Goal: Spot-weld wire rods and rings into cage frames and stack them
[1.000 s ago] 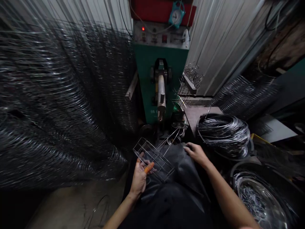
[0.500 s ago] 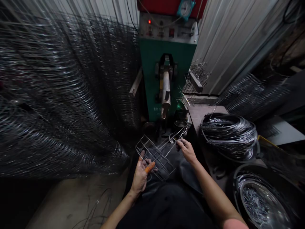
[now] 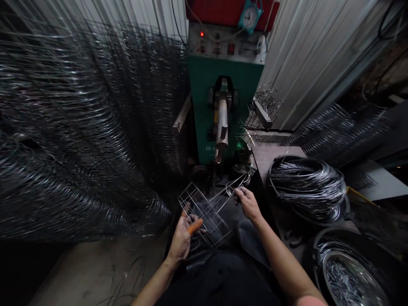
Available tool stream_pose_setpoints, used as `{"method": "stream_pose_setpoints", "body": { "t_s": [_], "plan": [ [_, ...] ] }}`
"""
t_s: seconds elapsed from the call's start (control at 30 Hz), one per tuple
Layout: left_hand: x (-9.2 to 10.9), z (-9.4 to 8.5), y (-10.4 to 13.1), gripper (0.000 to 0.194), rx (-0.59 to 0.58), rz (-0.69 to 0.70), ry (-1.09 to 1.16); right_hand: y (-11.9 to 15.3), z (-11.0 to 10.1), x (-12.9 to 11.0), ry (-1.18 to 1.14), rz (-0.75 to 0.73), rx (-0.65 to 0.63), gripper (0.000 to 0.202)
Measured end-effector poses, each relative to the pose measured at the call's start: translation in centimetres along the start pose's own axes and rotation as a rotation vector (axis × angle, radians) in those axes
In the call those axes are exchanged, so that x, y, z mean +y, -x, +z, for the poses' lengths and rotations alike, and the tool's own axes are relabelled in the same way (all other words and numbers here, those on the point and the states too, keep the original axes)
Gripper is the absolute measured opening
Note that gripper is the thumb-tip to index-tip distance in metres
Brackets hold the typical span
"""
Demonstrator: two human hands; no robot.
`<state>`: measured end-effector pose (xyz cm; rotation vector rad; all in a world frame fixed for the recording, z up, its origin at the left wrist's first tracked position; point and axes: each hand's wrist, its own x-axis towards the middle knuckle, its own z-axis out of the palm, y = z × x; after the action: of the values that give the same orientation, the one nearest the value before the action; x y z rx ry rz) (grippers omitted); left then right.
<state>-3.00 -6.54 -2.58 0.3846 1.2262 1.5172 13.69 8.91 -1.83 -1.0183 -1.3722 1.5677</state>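
Observation:
My left hand [image 3: 184, 233], with orange wraps on its thumb and a finger, is closed round the lower left side of a wire rack [image 3: 208, 212]. The rack is a small frame of thin crossed metal rods, tilted above my dark lap. One narrow part of it reaches up to the right. There my right hand [image 3: 247, 204] pinches a thin wire; I cannot tell whether it is a loose piece or part of the rack. Just beyond both hands stands a green machine [image 3: 204, 97] with a metal arm [image 3: 222, 123] pointing down towards me.
Tall stacks of wire rings [image 3: 73, 106] crowd the left side. To the right, a bundle of wire hoops [image 3: 306, 182] lies on a bench [image 3: 259, 155]. Nearer is a black tub [image 3: 318, 238] holding a metal bowl [image 3: 328, 259] with small metal pieces. Bent wires [image 3: 124, 276] lie on the floor.
Both hands and the wire rack have shifted slightly left, with the grip unchanged. The machine and surroundings appear a little lower in view, as the camera has tilted slightly.

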Motion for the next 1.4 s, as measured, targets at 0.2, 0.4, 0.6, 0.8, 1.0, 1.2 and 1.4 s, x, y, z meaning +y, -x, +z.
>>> {"method": "stream_pose_setpoints", "body": {
  "t_s": [0.2,0.4,0.6,0.8,1.0,1.2,1.4],
  "plan": [
    [2.0,-1.1,0.5,0.082,0.348,0.384,-0.663,0.8,0.0,0.5,0.019,-0.002,0.023,0.032],
    [6.3,6.2,0.2,0.062,0.062,0.922,-1.576,0.8,0.6,0.2,0.037,-0.021,0.003,0.032],
    [5.1,10.2,-2.9,0.036,-0.056,0.799,-1.791,1.0,0.5,-0.6,0.046,-0.033,-0.044,0.034],
    [5.0,9.2,-4.1,0.032,-0.057,0.821,-1.743,0.2,0.7,-0.7,-0.015,-0.033,-0.036,0.034],
    [6.4,9.6,-5.4,0.031,-0.110,0.838,-1.745,-1.5,1.2,-1.5,-0.064,-0.024,0.000,0.035],
    [8.1,9.8,-7.5,0.031,-0.151,0.818,-1.755,-3.7,1.7,-1.6,-0.111,0.087,0.026,0.038],
    [9.5,9.8,-9.7,0.031,-0.187,0.777,-1.784,-5.9,2.5,-1.5,-0.149,0.077,0.017,0.038]
  ]
}}
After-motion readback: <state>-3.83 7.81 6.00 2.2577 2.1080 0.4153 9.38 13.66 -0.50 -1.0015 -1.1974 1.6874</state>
